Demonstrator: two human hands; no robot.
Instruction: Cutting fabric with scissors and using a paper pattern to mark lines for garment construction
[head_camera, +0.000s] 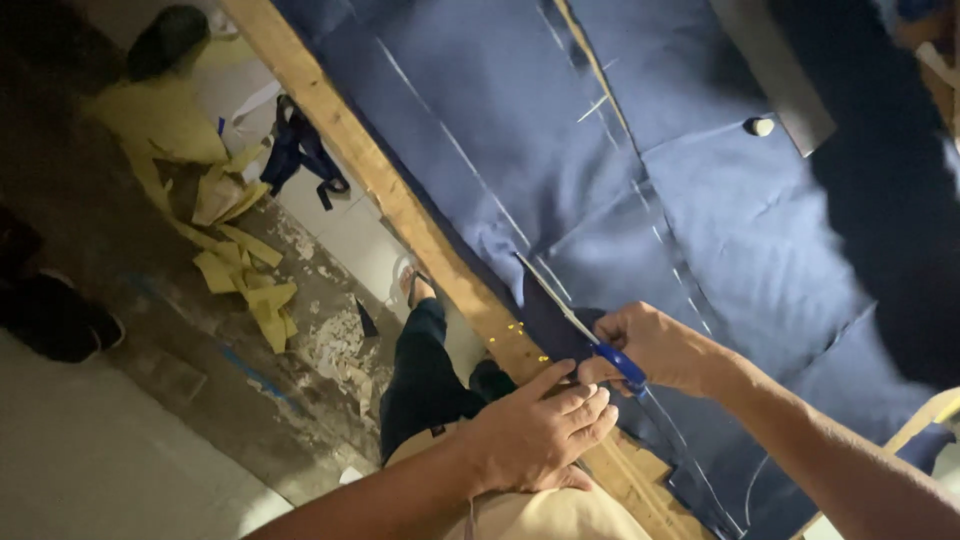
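Dark blue cloth (620, 170) with white chalk lines covers a table with a wooden edge (400, 205). My right hand (655, 345) grips blue-handled scissors (590, 335), whose blades point up-left along a chalk line near the cloth's edge. My left hand (540, 430) lies flat with fingers together on the cloth and the wooden edge, just below the scissors. A flap of cut cloth (545, 315) lifts beside the blades.
A metal ruler (775, 75) and a small pale round piece (762, 126) lie on the cloth at the upper right. Yellow fabric scraps (245, 270) and a blue scrap (300, 150) litter the floor at left. My leg and sandalled foot (420, 340) stand below the table.
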